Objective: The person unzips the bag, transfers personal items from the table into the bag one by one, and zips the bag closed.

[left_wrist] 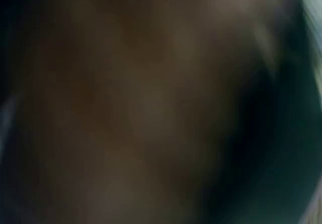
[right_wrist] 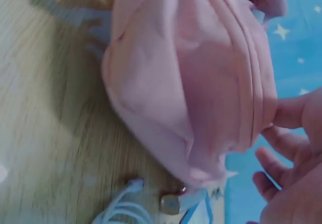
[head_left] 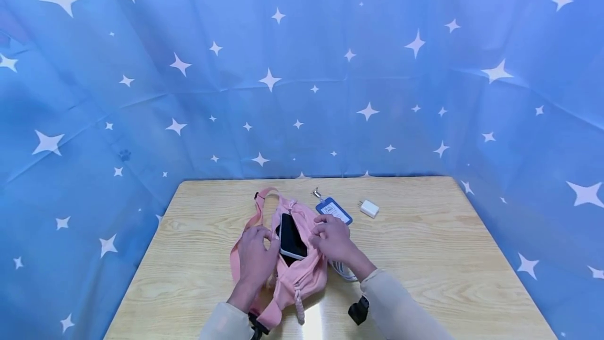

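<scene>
A pink bag (head_left: 311, 272) lies on the table with its zipped mouth spread wide. Inside the mouth sits a black smartphone (head_left: 291, 237) with a pale edge, partly in the bag. My left hand (head_left: 257, 256) grips the left rim of the opening, close beside the phone. On the opposite rim, my right hand (head_left: 335, 237) pinches the fabric between thumb and index finger; the right wrist view shows that hand (right_wrist: 297, 168) at the zipper edge, its other fingers loosely bent. The left wrist view is too dark and blurred to read.
Beyond my right hand lie a blue card holder (head_left: 334, 210) with a metal clip and a white charger plug (head_left: 369, 208). A coiled white cable (right_wrist: 123, 214) lies beside the bag, partly under my right wrist. A starry blue curtain (head_left: 302, 104) surrounds the wooden table (head_left: 424, 256).
</scene>
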{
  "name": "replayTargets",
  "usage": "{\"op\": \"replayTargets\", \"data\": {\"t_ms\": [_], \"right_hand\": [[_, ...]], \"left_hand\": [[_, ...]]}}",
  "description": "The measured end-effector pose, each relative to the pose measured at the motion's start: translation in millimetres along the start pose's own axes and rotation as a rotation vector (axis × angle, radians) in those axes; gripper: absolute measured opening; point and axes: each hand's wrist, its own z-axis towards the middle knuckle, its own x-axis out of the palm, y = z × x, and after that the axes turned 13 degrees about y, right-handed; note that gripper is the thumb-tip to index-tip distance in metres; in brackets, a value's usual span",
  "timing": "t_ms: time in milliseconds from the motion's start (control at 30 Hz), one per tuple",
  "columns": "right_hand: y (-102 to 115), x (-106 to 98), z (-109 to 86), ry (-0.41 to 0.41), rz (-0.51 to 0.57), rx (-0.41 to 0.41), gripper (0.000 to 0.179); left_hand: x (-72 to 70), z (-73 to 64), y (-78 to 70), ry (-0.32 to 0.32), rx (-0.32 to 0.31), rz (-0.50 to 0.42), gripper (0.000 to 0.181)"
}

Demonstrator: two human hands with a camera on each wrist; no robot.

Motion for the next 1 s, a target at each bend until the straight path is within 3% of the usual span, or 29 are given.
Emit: {"op": "replayTargets", "data": {"t_ms": [200,433,567,667,833,1000], "right_hand": [[2,11,1.2,0.014,0.115,-0.035,0.009],[0,30,1.2,-0.067,0.261,-0.021,0.012],[0,36,0.6,-0.084,0.303,-0.024,0.009],[0,36,0.2,-0.088,0.255,-0.045,0.008],[3,20,-2.7,-0.057,0.002,-0.087,0.013],[5,0,-7.5,-0.043,0.026,-0.104,0.015]], "left_hand": [[2.5,-4.6,-2.9,0.074,-0.059,-0.022,0.008],[-2.6,-10.8,-7.2,0.299,-0.268,-0.224,0.009],[-5.4,-11.2,-9.1,0.372,-0.326,-0.206,0.028],[-5.0,-9.8,-9.6,0.33,-0.341,-0.165,0.032],[-3.2,-7.5,-7.3,0.185,-0.32,-0.12,0.024],[-1.8,-9.1,-4.9,0.097,-0.207,-0.008,0.02]]}}
